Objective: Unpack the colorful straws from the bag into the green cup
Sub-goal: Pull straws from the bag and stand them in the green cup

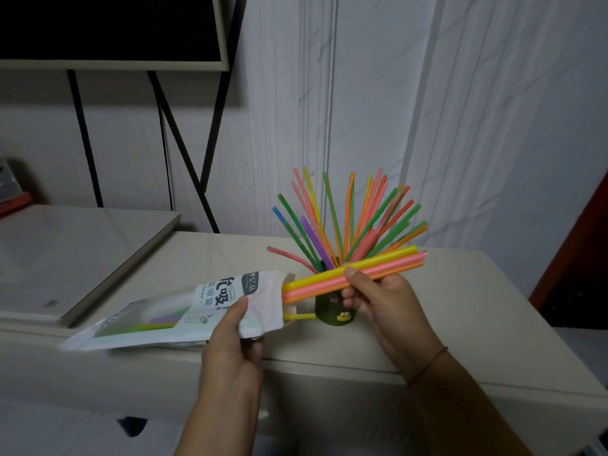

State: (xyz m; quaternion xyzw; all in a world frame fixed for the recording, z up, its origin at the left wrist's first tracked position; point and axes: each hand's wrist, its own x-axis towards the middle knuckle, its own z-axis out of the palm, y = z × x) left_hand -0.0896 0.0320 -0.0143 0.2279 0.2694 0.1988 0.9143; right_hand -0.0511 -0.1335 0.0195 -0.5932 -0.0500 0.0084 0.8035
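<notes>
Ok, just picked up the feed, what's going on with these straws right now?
A person is mid-unpack, working bare-handed. The left grip holds the bag near its open mouth. The right grip pinches a bunch of straws, yellow, pink and orange, that sticks partly out of the bag. The green cup stands just behind that bunch, already holding many fanned-out straws. More loose straws show through the bag's window.

Bare forearms [217, 409], cord bracelet [427, 365] near right hand [378, 304]
</notes>
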